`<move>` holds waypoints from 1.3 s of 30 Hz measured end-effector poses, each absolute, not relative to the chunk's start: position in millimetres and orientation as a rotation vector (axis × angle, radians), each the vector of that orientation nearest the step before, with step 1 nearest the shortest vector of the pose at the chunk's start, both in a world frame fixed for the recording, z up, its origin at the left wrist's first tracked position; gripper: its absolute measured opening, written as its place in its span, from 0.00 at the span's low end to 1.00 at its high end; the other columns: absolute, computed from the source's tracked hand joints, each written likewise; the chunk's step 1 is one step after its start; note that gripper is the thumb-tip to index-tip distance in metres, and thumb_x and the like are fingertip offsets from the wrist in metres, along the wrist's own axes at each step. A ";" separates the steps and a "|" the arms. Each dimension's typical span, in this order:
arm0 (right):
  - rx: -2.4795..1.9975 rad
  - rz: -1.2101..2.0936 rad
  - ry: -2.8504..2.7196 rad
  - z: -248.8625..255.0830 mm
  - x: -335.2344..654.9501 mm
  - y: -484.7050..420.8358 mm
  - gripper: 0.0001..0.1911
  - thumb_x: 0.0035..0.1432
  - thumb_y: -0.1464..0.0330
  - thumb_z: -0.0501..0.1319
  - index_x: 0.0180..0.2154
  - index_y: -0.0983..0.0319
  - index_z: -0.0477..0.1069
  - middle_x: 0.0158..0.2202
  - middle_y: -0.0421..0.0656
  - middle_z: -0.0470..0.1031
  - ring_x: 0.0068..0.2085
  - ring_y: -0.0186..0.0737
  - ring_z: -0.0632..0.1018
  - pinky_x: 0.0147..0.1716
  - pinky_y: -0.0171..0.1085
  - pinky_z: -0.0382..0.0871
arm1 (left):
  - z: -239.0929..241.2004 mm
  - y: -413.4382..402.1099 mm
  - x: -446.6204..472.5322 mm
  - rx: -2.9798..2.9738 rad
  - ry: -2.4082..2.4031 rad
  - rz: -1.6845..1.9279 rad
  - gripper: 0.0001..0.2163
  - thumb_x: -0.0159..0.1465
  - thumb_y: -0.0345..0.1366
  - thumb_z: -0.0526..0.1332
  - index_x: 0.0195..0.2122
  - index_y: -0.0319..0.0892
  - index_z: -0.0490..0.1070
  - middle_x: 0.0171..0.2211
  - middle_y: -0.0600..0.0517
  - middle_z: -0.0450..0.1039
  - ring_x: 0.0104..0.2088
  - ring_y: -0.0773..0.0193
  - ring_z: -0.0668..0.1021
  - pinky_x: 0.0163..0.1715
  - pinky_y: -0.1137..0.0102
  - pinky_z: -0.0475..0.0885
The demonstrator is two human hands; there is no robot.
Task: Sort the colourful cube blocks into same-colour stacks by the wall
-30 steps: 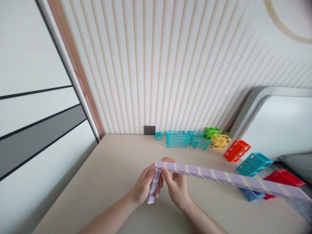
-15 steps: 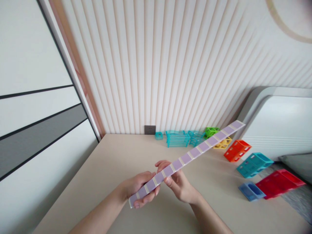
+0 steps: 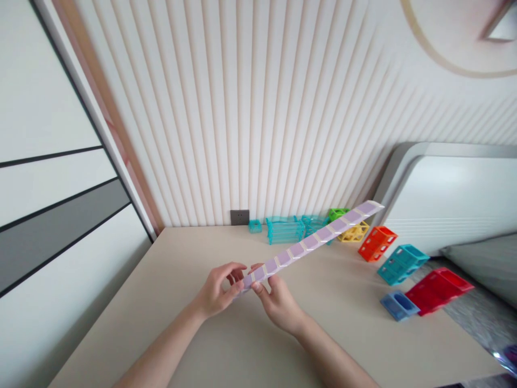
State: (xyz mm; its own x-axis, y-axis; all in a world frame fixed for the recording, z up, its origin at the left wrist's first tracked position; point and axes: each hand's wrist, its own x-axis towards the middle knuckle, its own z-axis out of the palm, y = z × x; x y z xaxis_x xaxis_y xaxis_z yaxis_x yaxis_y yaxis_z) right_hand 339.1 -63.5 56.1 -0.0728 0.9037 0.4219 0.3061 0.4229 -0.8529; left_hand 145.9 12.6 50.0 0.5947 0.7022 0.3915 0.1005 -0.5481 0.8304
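Observation:
A long lilac strip of joined square pieces [image 3: 310, 242] slants up to the right over the table, its far end raised. My right hand [image 3: 280, 304] is closed on it near its lower end, thumb on the near side and fingers mostly hidden behind. At the lower tip, my left hand [image 3: 218, 288] has its thumb against the strip and its fingers curled over behind it, with a small gap showing between fingers and thumb.
Along the wall stand clear teal frames [image 3: 286, 230], a small teal piece [image 3: 254, 226], a green block [image 3: 338, 214] and a yellow one [image 3: 353, 233]. Orange [image 3: 377, 243], teal [image 3: 403, 264], red [image 3: 438, 291] and blue [image 3: 399, 305] blocks line the table's right edge.
My left hand has loosened from its wrap around the strip's lower end and sits at the tip. My right hand has slid closer to that end. The view has swung slightly right.

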 end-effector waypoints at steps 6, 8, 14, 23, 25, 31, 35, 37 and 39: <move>-1.242 0.678 -1.533 43.4 336.0 -54.6 0.20 0.67 0.52 0.56 0.47 0.61 0.74 0.50 0.51 0.79 0.52 0.52 0.77 0.54 0.47 0.69 | 40.0 7.9 156.6 2.466 0.802 0.909 0.14 0.73 0.42 0.51 0.54 0.46 0.70 0.44 0.46 0.80 0.42 0.58 0.82 0.43 0.67 0.76; -1.340 0.716 -1.449 37.4 336.7 -49.5 0.26 0.65 0.47 0.56 0.46 0.62 0.75 0.51 0.53 0.79 0.50 0.52 0.79 0.51 0.46 0.71 | 35.2 9.1 159.4 2.561 0.903 0.882 0.14 0.74 0.42 0.48 0.51 0.45 0.70 0.41 0.46 0.80 0.40 0.58 0.83 0.40 0.68 0.76; -1.503 1.037 -1.211 29.1 340.6 -36.7 0.35 0.63 0.41 0.50 0.33 0.65 0.76 0.27 0.45 0.78 0.21 0.35 0.74 0.21 0.33 0.64 | 21.8 21.3 156.4 2.704 1.245 0.577 0.15 0.75 0.44 0.45 0.44 0.46 0.69 0.40 0.48 0.80 0.37 0.57 0.83 0.32 0.70 0.73; -1.598 0.462 -1.593 46.1 336.8 -52.8 0.22 0.68 0.61 0.54 0.23 0.61 0.71 0.21 0.41 0.73 0.24 0.33 0.71 0.27 0.31 0.57 | 24.9 26.0 159.4 2.753 1.310 0.238 0.14 0.75 0.41 0.46 0.46 0.45 0.70 0.42 0.48 0.79 0.43 0.54 0.82 0.38 0.65 0.73; -1.566 0.424 -1.639 46.2 336.6 -53.2 0.22 0.67 0.63 0.53 0.22 0.61 0.68 0.21 0.40 0.72 0.24 0.32 0.69 0.27 0.31 0.55 | 24.0 23.8 163.8 2.768 1.285 0.213 0.14 0.75 0.40 0.46 0.46 0.44 0.71 0.43 0.47 0.78 0.44 0.54 0.81 0.39 0.64 0.73; -1.542 0.364 -1.709 41.3 335.2 -52.7 0.20 0.67 0.65 0.54 0.21 0.61 0.64 0.20 0.37 0.67 0.23 0.31 0.63 0.26 0.33 0.51 | 20.9 20.4 173.1 2.805 1.245 0.128 0.13 0.74 0.36 0.47 0.46 0.44 0.71 0.45 0.46 0.74 0.46 0.56 0.78 0.43 0.64 0.73; -1.529 0.349 -1.773 41.1 333.4 -53.4 0.20 0.67 0.66 0.53 0.21 0.61 0.63 0.20 0.37 0.67 0.23 0.31 0.62 0.25 0.34 0.49 | 22.9 20.0 175.5 2.806 1.214 0.093 0.12 0.73 0.35 0.48 0.46 0.44 0.71 0.46 0.47 0.73 0.48 0.55 0.76 0.47 0.62 0.71; -1.513 0.340 -1.800 40.8 332.6 -53.6 0.19 0.66 0.67 0.54 0.21 0.61 0.62 0.20 0.37 0.67 0.23 0.31 0.62 0.26 0.33 0.49 | 23.1 20.5 176.7 2.814 1.205 0.074 0.12 0.73 0.35 0.49 0.47 0.44 0.71 0.46 0.47 0.74 0.49 0.54 0.75 0.49 0.61 0.70; -1.503 0.339 -1.812 39.9 332.0 -53.5 0.18 0.66 0.67 0.54 0.22 0.61 0.62 0.20 0.37 0.67 0.23 0.31 0.63 0.26 0.33 0.50 | 22.5 21.9 178.1 2.822 1.195 0.055 0.11 0.72 0.35 0.50 0.48 0.44 0.71 0.47 0.48 0.74 0.50 0.53 0.74 0.50 0.60 0.69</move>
